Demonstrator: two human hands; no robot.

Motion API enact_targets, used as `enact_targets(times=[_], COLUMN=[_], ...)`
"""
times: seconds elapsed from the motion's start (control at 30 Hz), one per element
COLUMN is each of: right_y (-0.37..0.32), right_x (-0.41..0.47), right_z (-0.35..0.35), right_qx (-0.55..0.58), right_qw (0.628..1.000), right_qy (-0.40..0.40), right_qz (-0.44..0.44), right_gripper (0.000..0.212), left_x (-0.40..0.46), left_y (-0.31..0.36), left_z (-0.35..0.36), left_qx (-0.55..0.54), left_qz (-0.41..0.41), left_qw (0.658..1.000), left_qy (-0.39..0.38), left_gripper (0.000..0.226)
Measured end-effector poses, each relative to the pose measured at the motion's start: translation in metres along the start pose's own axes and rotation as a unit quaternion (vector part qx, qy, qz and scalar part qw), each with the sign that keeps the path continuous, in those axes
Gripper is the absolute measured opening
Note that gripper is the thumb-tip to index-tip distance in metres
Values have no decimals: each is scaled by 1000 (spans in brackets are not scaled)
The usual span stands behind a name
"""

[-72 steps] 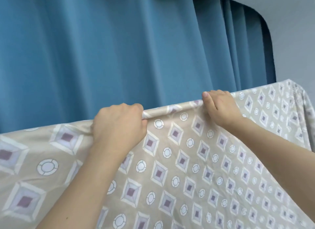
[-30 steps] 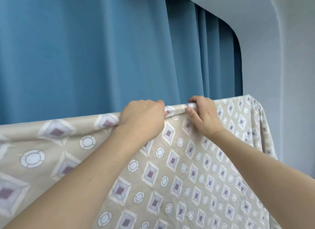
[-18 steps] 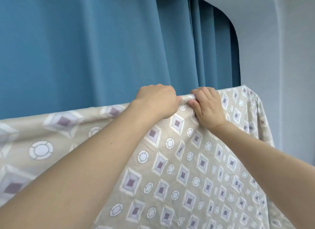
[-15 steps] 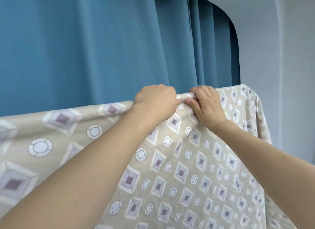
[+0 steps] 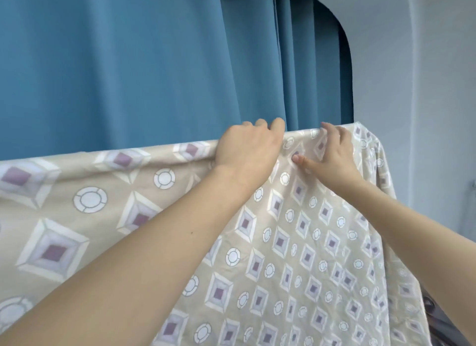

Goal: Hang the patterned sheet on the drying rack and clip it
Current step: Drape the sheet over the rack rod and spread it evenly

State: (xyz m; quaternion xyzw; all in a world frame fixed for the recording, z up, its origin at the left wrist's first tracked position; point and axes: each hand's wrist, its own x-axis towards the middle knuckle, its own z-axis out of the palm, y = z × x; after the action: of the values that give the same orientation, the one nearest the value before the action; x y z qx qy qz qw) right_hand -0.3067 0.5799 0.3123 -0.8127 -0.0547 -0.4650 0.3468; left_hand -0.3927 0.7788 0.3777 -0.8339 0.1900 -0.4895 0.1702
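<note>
The patterned sheet, beige with purple diamonds and white circles, hangs over a high rail that it fully covers. My left hand grips the top fold of the sheet, fingers curled over the rail. My right hand lies close beside it on the right, fingers spread flat over the fold and thumb stretched out against the cloth. The sheet's right end drapes down past the rail's end. No clip is in sight.
A blue curtain hangs right behind the rail. A pale wall stands to the right. Something dark shows at the bottom right edge under the sheet.
My right hand has loosened from its grip on the fold and now lies flat with fingers spread, a little farther right. My left hand keeps its grip. The view shifted slightly.
</note>
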Motion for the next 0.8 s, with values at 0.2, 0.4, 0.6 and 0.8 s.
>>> enact_targets(times=[0.2, 0.4, 0.6, 0.8], right_y=[11, 15, 23, 37], right_x=[37, 47, 32, 7], right_z=[-26, -31, -18, -14], right_qx=[-225, -245, -194, -83], right_qw=[935, 902, 909, 926], right_qy=[110, 66, 85, -23], right_qz=[-252, -349, -359, -367], right_gripper=[34, 11, 23, 9], left_x=[0, 1, -17, -11], left_y=[5, 1, -2, 12], left_z=[17, 26, 27, 23], left_qx=[-35, -70, -103, -17], left_qz=[20, -2, 60, 0], left_qw=[995, 987, 988, 997], left_qy=[95, 147, 98, 74], left_gripper=[31, 25, 3, 27])
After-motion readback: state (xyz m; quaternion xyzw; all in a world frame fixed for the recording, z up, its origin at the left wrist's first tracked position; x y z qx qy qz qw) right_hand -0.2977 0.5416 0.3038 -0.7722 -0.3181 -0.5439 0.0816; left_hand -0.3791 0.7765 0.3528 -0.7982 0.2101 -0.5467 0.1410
